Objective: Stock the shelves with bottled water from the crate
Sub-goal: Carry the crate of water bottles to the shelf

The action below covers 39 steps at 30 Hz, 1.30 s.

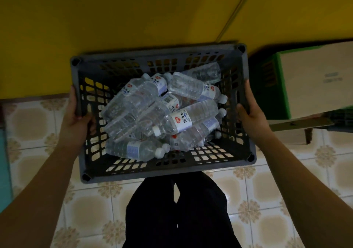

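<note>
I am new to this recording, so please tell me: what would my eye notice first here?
First, the dark slotted crate at the centre, gripped at its side rims by the left hand and the right hand. Inside lies a loose pile of water bottles. Behind is a yellow wall; at right, a cardboard box.

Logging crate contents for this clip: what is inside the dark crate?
The crate holds a loose pile of clear water bottles lying on their sides, white caps, some labelled. Lower bottles are partly covered by upper ones, so the count is unclear.
</note>
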Tool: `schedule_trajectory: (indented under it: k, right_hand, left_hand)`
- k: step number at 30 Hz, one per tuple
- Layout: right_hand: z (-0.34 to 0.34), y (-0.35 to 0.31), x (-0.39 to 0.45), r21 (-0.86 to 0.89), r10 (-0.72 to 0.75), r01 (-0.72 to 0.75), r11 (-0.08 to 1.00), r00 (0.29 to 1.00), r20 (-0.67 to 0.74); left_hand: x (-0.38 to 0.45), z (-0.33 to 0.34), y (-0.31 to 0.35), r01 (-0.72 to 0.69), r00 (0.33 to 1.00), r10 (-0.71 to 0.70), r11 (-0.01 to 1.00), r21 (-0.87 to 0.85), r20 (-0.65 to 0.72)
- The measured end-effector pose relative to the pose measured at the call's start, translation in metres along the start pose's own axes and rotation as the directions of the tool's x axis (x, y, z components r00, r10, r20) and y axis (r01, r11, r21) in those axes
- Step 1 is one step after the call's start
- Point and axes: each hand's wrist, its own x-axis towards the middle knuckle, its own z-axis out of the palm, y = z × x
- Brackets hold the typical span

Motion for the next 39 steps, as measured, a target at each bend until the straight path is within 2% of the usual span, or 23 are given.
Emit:
schedule_trajectory:
  k: [4, 9, 12, 19, 25, 27, 31, 34, 37, 39]
  right_hand:
    - [0.000, -0.003, 0.003, -0.027, 0.014, -0.014, 1.000, 1.000, -0.013]
    - [-0.004, -0.012, -0.001, 0.045, 0.032, -0.035, 0.998, 0.997, 0.065]
    - [-0.012, -0.022, -0.009, 0.065, 0.044, -0.048, 0.997, 0.997, 0.059]
    - [-0.058, -0.060, -0.082, 0.064, 0.035, -0.041, 0.997, 0.995, 0.092]
    - [-0.112, -0.114, -0.202, 0.010, 0.075, -0.075, 0.997, 0.996, 0.047]
    - [-0.127, -0.130, -0.233, 0.021, 0.086, -0.086, 0.996, 0.996, -0.009]
    - [-0.146, -0.149, -0.293, 0.083, 0.048, -0.041, 0.996, 0.995, -0.085]
    - [-0.141, -0.150, -0.348, 0.123, 0.010, 0.009, 0.992, 0.989, -0.151]
    - [-0.122, -0.146, -0.408, 0.111, 0.083, -0.060, 0.992, 0.975, -0.207]
    - [-0.107, -0.136, -0.444, 0.131, 0.133, -0.100, 0.986, 0.952, -0.276]
  left_hand:
    - [0.003, -0.006, -0.004, 0.041, 0.997, -0.037, 0.997, -0.068, 0.062]
    - [0.000, -0.012, 0.008, 0.097, 0.985, -0.082, 0.991, -0.097, 0.152]
    - [-0.005, -0.018, 0.019, 0.129, 0.980, -0.106, 0.983, -0.133, 0.168]
    - [-0.082, -0.055, 0.081, 0.178, 0.964, -0.158, 0.981, -0.079, 0.215]
    - [-0.178, -0.092, 0.170, 0.120, 0.962, -0.132, 0.991, 0.061, 0.241]
    - [-0.197, -0.097, 0.203, 0.119, 0.965, -0.135, 0.989, 0.086, 0.227]
    - [-0.225, -0.109, 0.254, 0.077, 0.967, -0.132, 0.967, 0.242, 0.217]
    - [-0.259, -0.115, 0.273, 0.016, 0.973, -0.089, 0.947, 0.320, 0.215]
    - [-0.283, -0.122, 0.277, -0.107, 0.966, 0.003, 0.913, 0.392, 0.257]
    - [-0.285, -0.124, 0.272, -0.153, 0.945, 0.030, 0.921, 0.359, 0.325]
